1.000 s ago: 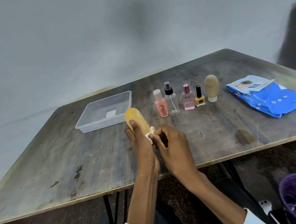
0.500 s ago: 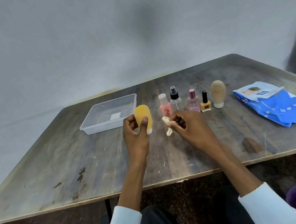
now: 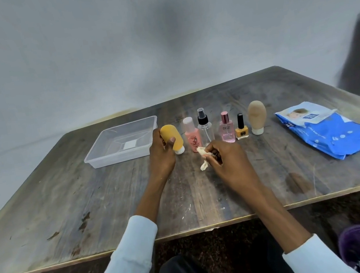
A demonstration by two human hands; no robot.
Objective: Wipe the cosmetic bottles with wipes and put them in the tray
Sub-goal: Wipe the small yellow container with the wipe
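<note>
Your left hand (image 3: pixel 162 154) grips the yellow bottle (image 3: pixel 172 138), cap down, just right of the clear tray (image 3: pixel 99 156). Your right hand (image 3: pixel 228 164) pinches a crumpled wipe (image 3: pixel 203 159) in front of the bottle row (image 3: pixel 226 128) on the table (image 3: pixel 92 205).

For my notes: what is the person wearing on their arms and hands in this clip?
Both hands, the left hand and the right hand, are bare: no gloves, rings or watch visible. The forearms are bare too. Each arm has a pale blue sleeve pushed up toward the elbow, plain, with no visible markings.
</note>
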